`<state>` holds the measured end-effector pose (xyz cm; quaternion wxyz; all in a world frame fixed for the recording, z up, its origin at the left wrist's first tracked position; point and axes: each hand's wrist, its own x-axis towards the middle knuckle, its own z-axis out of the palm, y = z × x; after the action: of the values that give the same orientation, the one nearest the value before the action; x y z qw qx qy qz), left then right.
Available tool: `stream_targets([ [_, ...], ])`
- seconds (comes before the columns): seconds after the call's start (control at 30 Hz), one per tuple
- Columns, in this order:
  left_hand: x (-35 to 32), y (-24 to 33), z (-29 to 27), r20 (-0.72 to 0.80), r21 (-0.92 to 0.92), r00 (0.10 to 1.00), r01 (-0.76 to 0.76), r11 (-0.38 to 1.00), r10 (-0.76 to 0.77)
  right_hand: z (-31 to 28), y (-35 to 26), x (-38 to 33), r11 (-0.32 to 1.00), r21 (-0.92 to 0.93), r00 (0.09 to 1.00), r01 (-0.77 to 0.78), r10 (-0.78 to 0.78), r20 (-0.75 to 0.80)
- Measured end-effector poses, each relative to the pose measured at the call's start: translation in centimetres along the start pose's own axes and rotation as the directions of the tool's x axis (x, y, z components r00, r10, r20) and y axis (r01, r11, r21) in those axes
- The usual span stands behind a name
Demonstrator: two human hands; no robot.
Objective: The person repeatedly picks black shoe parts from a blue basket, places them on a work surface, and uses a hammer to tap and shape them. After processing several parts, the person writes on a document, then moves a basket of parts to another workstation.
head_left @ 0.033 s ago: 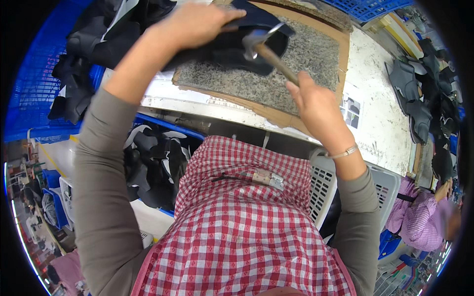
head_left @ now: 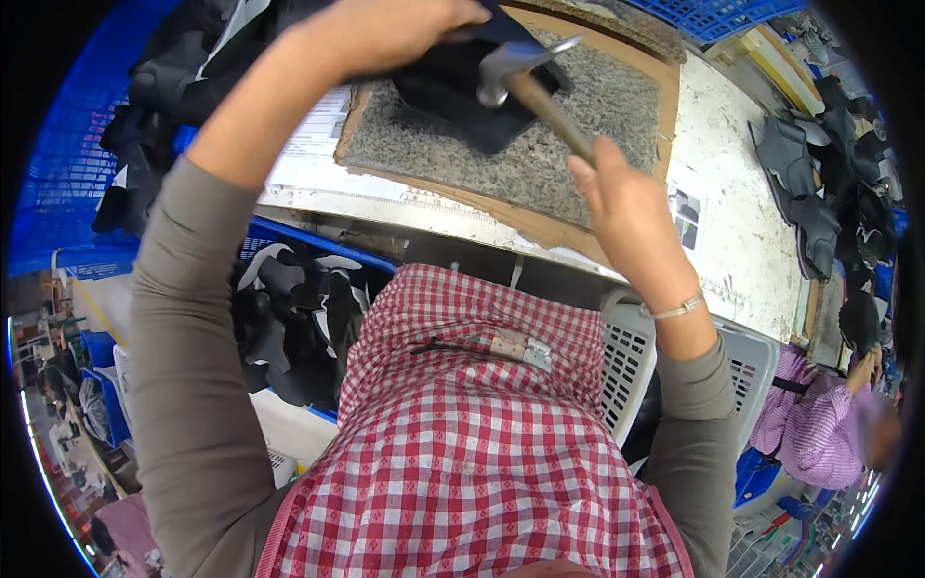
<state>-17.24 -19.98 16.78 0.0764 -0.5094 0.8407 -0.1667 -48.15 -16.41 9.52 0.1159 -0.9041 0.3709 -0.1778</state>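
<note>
I see a blue basket (head_left: 58, 197) at far left; next, the left hand (head_left: 400, 34) is blurred over a black piece (head_left: 472, 111), and I cannot tell its grip; the piece lies on a speckled grey slab (head_left: 617, 111); above it I see a hammer (head_left: 551, 114), its handle clasped in the right hand (head_left: 631, 207).

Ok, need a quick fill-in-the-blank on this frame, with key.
1. The right grip holds a ____.
2. The black piece overlaps the speckled ____ slab.
3. The apron is checked in white and ____.
4. The mesh-sided crate at upper left is ____.

Missing words: hammer; grey; red; blue.
</note>
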Motion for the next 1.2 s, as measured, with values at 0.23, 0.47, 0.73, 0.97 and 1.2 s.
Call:
stream_targets([
  [0.23,1.4,4.7,-0.4,-0.249,-0.679,0.968,-0.168,0.715,-0.01,-1.1,3.3,-5.2,0.985,-0.048,0.985,-0.165,0.162,-0.064],
  [0.47,2.2,11.8,6.0,-0.429,-0.525,0.893,-0.126,0.842,-0.133,3.3,6.0,-8.3,0.974,-0.041,0.974,-0.225,0.224,-0.02],
  [0.73,5.5,8.5,7.2,-0.271,-0.865,0.936,-0.135,0.483,-0.223,-2.2,3.0,-5.1,0.96,0.087,0.951,-0.268,0.278,-0.138],
  [0.97,5.0,7.4,7.8,-0.303,-0.913,0.921,-0.208,0.351,-0.244,-1.0,4.9,-2.3,0.968,-0.226,0.991,-0.112,0.125,0.044],
  [1.2,4.8,7.3,7.1,-0.263,-0.922,0.947,-0.191,0.338,-0.184,-0.6,5.5,-3.1,0.987,-0.153,0.998,-0.054,0.061,0.036],
])
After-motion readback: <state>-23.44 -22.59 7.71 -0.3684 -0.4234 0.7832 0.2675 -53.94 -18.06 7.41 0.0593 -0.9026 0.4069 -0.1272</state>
